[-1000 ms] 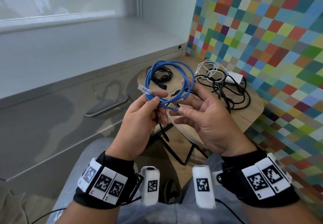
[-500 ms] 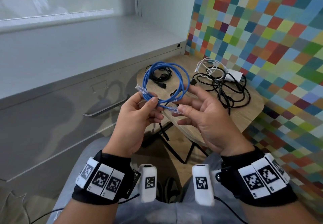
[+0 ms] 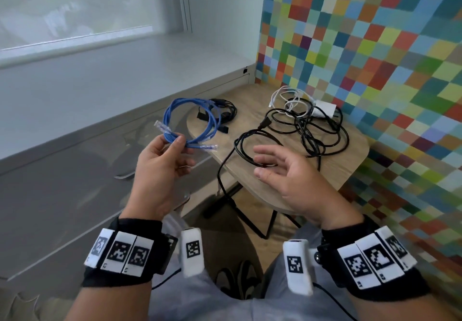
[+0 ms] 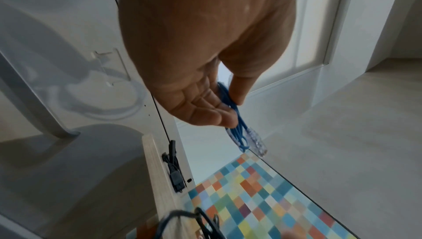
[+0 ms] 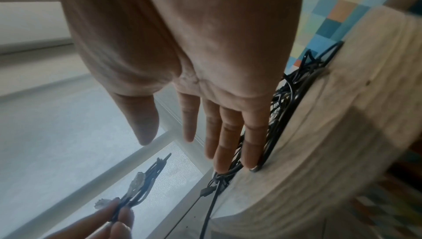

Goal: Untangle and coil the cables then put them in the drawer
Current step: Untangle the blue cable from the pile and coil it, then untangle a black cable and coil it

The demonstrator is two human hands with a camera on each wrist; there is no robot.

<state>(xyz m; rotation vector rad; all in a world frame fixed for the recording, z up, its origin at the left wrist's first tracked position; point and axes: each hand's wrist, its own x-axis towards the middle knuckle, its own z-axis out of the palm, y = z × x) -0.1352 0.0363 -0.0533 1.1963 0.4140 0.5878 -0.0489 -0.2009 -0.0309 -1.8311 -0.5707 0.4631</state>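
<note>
- The blue cable (image 3: 190, 120), coiled into a few loops, hangs in the air at centre-left of the head view, left of the small wooden table (image 3: 350, 160).
- The left hand (image 3: 160, 168) pinches the bundled strands between thumb and fingertips, just where both clear plugs stick out.
- It looks light and springy; the loops would likely spring apart if let go, so holding at the crossing point seems best.
- The right hand (image 3: 282, 170) is empty, fingers spread and relaxed, above the black cable (image 3: 252, 145) at the table's near edge.
- Further back lie tangled black and white cables (image 3: 292, 100).
- The drawer (image 3: 75, 170) at lower left looks closed.
</note>
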